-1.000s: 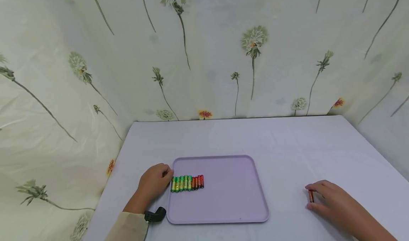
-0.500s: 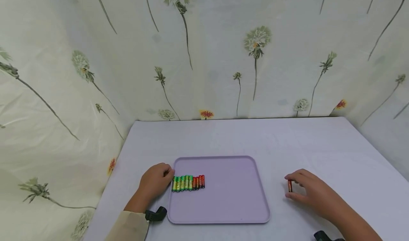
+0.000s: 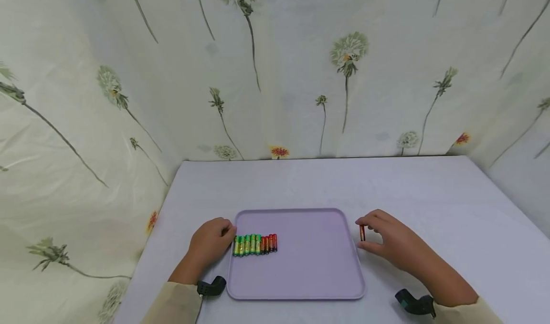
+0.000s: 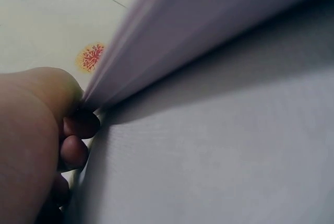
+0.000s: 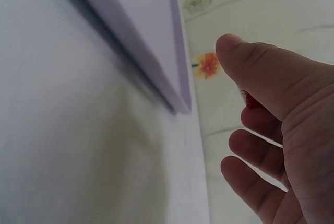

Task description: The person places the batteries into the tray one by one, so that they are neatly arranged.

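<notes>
A light purple tray (image 3: 307, 271) lies on the table. Near its left edge is a side-by-side row of several green batteries (image 3: 247, 245), followed by several red-and-black batteries (image 3: 268, 243). My left hand (image 3: 211, 239) holds the tray's left rim, thumb against the edge and fingers curled below it in the left wrist view. Just off the tray's right edge, my right hand (image 3: 393, 240) pinches a red battery (image 3: 362, 233) between thumb and fingertips. In the right wrist view only a bit of that battery's red end (image 5: 250, 99) shows behind the thumb.
A white cloth covers the table (image 3: 412, 190). Behind and to the left hangs a pale curtain (image 3: 283, 76) printed with dandelions. Black wrist devices (image 3: 211, 286) sit at both cuffs.
My right hand has travelled left across the table with the red battery, up to the tray's right side. The left hand has stayed at the tray's left rim.
</notes>
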Tool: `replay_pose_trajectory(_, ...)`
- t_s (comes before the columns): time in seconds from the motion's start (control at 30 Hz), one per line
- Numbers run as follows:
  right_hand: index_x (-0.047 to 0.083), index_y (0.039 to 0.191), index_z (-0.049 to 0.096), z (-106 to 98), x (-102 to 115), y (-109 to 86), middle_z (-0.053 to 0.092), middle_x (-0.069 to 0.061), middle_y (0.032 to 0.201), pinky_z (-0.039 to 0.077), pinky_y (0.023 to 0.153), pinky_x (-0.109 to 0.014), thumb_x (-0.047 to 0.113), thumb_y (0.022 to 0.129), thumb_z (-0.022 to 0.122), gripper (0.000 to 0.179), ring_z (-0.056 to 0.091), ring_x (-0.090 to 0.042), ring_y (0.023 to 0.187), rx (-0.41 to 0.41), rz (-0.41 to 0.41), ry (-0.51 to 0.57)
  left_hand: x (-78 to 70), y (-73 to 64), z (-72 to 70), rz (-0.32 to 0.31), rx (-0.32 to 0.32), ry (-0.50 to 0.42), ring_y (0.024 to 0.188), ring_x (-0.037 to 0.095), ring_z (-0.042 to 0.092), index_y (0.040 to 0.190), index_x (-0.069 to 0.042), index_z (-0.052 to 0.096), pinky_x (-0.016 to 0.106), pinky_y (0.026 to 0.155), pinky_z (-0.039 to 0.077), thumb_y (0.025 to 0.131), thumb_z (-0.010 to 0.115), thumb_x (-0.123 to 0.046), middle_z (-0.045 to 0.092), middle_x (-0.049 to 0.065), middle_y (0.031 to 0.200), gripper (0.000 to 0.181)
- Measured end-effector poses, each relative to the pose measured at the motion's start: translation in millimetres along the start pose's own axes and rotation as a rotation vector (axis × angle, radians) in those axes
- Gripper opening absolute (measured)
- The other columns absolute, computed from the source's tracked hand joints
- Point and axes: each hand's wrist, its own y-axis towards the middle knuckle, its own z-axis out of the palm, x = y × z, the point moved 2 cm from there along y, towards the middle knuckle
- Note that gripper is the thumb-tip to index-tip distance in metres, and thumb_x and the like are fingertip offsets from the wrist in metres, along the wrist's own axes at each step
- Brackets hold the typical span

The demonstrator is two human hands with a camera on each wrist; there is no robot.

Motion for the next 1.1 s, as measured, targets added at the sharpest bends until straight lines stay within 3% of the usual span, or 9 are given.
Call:
replay_pose_trajectory(0.2,0.017,0.127,0.069,2,14,14.1,0.062,0.010,0.118,0.057,0.088,-0.039,0.033,0.085,0.089,0.049,0.064,-0.016,0.105,-0.014,-0.044,0.017,0.6,-0.3,0.7,0.000,0.004,0.002,0.068,0.014,0.049,0.075,-0.023,0.059,0.033,0.063,0.039,0.102,0.066,-0.033,0.053,-0.005,0.074,0.029)
replay_pose_trajectory(0.6,0.017,0.128,0.069,16,36,39.0,0.060,0.012,0.119,0.056,0.094,-0.040,0.034,0.086,0.088,0.049,0.063,-0.014,0.111,0.038,-0.036,0.102,2.5,0.0,1.6,0.000,0.003,0.003,0.069,0.013,0.049,0.074,-0.025,0.058,0.032,0.064,0.040,0.102,0.065,-0.036,0.053,-0.007,0.074,0.031)
replay_pose_trajectory(0.77,0.017,0.124,0.069,26,48,46.0,0.060,0.013,0.118,0.055,0.095,-0.038,0.033,0.086,0.088,0.046,0.063,-0.012,0.110,0.042,-0.100,0.128,2.1,0.3,1.5,-0.011,0.007,0.003,0.070,0.013,0.049,0.075,-0.025,0.059,0.033,0.065,0.040,0.102,0.065,-0.036,0.054,-0.006,0.075,0.030)
replay_pose_trajectory(0.93,0.014,0.125,0.070,33,58,55.3,0.061,0.011,0.118,0.055,0.095,-0.035,0.031,0.086,0.088,0.046,0.061,-0.010,0.108,0.049,-0.160,0.117,1.2,1.0,1.6,-0.006,0.004,0.009,0.070,0.013,0.049,0.075,-0.025,0.060,0.032,0.065,0.040,0.102,0.065,-0.035,0.054,-0.006,0.075,0.030)
replay_pose_trajectory(1.1,0.015,0.126,0.070,41,70,64.9,0.062,0.011,0.117,0.054,0.096,-0.037,0.034,0.087,0.087,0.047,0.060,-0.011,0.109,0.087,-0.138,0.100,1.2,0.4,1.5,-0.004,0.002,0.011,0.068,0.012,0.048,0.074,-0.025,0.059,0.032,0.064,0.039,0.102,0.065,-0.035,0.053,-0.007,0.074,0.031)
